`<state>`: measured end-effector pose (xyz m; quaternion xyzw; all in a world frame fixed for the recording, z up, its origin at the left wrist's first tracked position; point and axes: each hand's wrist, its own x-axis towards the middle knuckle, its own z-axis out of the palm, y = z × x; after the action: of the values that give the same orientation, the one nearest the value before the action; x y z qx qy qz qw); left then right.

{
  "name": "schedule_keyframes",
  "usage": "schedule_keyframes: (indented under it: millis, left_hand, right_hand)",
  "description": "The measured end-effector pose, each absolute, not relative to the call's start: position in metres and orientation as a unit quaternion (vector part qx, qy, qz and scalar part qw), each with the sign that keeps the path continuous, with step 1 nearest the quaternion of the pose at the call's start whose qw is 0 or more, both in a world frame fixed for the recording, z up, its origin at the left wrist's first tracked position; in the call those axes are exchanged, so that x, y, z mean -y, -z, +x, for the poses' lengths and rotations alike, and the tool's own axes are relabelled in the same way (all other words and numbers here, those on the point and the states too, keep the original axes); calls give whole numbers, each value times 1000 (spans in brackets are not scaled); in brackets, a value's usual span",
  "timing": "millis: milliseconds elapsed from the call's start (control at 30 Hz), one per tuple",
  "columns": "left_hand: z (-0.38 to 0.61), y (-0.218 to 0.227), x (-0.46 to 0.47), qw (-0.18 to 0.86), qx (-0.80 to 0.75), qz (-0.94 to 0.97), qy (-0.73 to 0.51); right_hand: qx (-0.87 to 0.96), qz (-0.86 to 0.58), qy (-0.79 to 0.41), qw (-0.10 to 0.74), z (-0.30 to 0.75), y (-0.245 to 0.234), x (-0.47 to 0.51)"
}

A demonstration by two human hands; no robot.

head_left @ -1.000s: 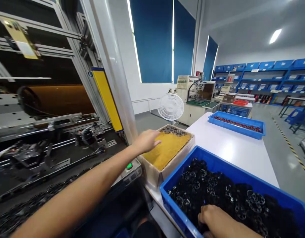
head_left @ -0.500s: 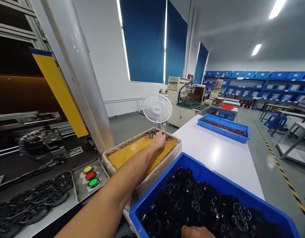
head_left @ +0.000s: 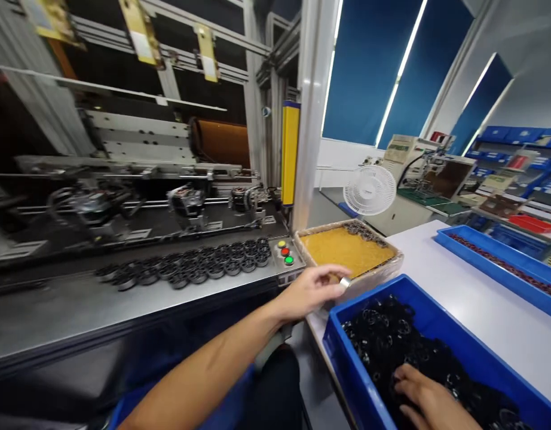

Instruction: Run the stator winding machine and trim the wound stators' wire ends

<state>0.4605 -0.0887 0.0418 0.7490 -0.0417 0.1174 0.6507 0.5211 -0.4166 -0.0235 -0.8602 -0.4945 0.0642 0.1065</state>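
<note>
My left hand (head_left: 312, 291) is closed, pinching a small silver metal ring (head_left: 345, 282) between thumb and fingertips. It hovers by the near edge of a plastic-wrapped box (head_left: 374, 272), which has a yellow sheet (head_left: 342, 251) inside and grey round metal parts (head_left: 363, 230) along its far side. Inside a blue bin (head_left: 354, 364), my right hand (head_left: 425, 397) reaches into a heap of black spoked plastic wheels (head_left: 392, 334). Its fingers are curled among them; what they grip is hidden.
Left of me runs a machine bench (head_left: 168, 304) with rows of black wheels (head_left: 204, 263) and a button panel (head_left: 284, 254). A white fan (head_left: 369, 190) stands behind the box. A second blue tray (head_left: 495, 263) of small dark-red parts lies on the white table (head_left: 419, 251).
My view has swung left toward the machine. My left hand has come back from the box's far side with a metal ring in it. My right hand stays in the blue bin.
</note>
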Motion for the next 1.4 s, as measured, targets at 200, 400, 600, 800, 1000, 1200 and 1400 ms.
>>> schedule_keyframes:
  millis: [200,400,600,800,1000,1200,1400]
  left_hand:
    - [334,-10,98,784,-1,610,-113]
    - [316,-30,132,826,-18,559,-73]
    - [313,-30,157,827,7,559,-58]
    - [311,-23,168,832,17,549,-71]
    - [310,-24,168,823,23,561,-83]
    - [306,-26,169,831,19,551,-68]
    - [306,-28,166,827,-9,561,-34]
  right_hand:
    - [476,-849,112,201,495,-17,388]
    - [569,-730,195,323,416,-68,343]
    - [591,-667,204,404,390,-61,342]
    - [611,-658,180,401,390,-57,346]
    - [619,-660,169,390,390,-55,347]
    - [623,-666,206,356,392,-53,349]
    - [652,-643,257,309,402,-54,348]
